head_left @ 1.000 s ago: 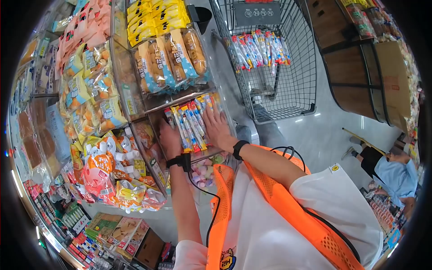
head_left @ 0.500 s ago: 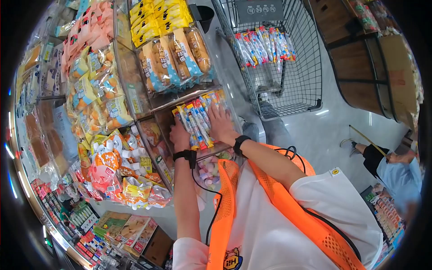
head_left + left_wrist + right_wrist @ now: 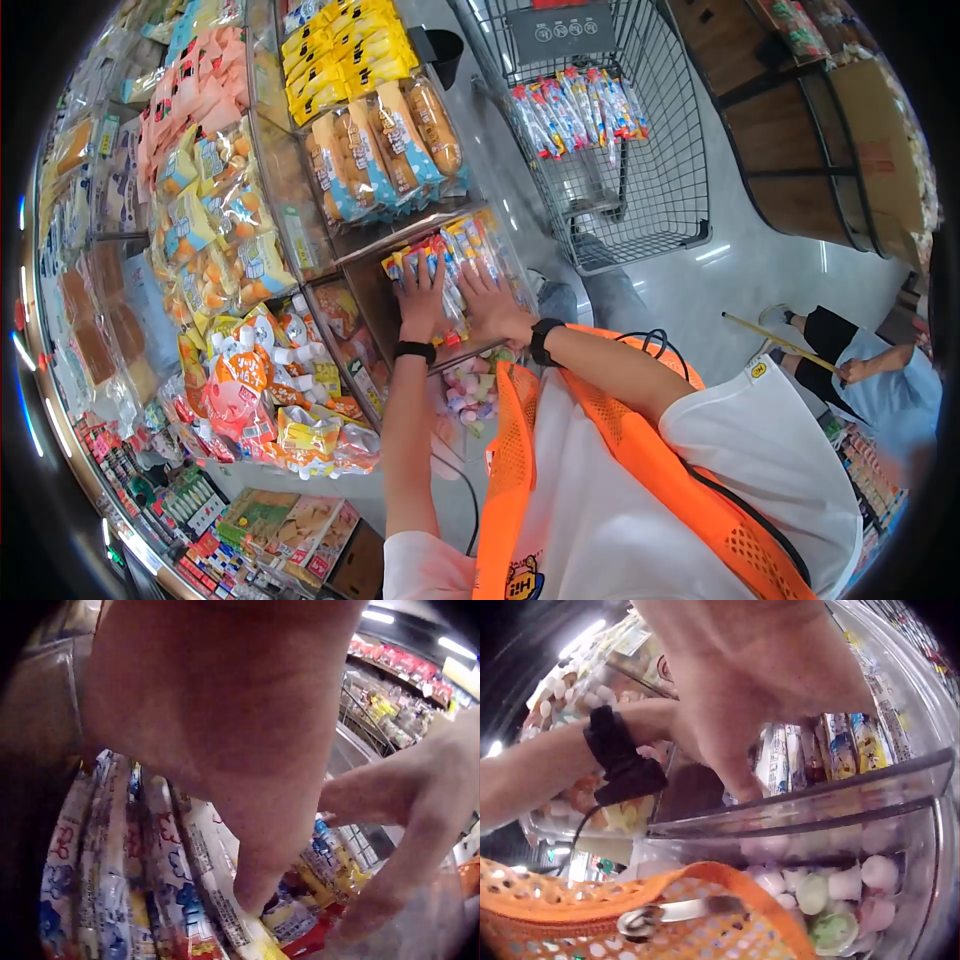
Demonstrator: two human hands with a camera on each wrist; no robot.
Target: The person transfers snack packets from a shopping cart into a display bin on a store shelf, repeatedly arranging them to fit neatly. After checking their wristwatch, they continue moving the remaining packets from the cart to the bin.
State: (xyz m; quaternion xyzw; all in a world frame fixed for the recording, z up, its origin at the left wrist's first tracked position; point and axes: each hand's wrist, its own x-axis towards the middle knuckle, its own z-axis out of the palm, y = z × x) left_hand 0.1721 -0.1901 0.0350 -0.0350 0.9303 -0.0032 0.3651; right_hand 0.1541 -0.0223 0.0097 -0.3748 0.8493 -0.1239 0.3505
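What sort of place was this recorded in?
Likely a shop's snack section: packaged bread and stick packets sit in divided display bins, and a wire shopping cart stands alongside.

Head view: bright; outer field bowed, corners black. Glare streaks the floor (image 3: 672,300) at right. Left wrist view: dim; sticks (image 3: 112,862) soft; ceiling lights (image 3: 457,648) overexposed at far right. Right wrist view: corners dark, lines curved.

Left grip (image 3: 422,308) palm down, fingers extended, right grip (image 3: 494,310) beside it, fingers spread, arms (image 3: 410,440) outstretched
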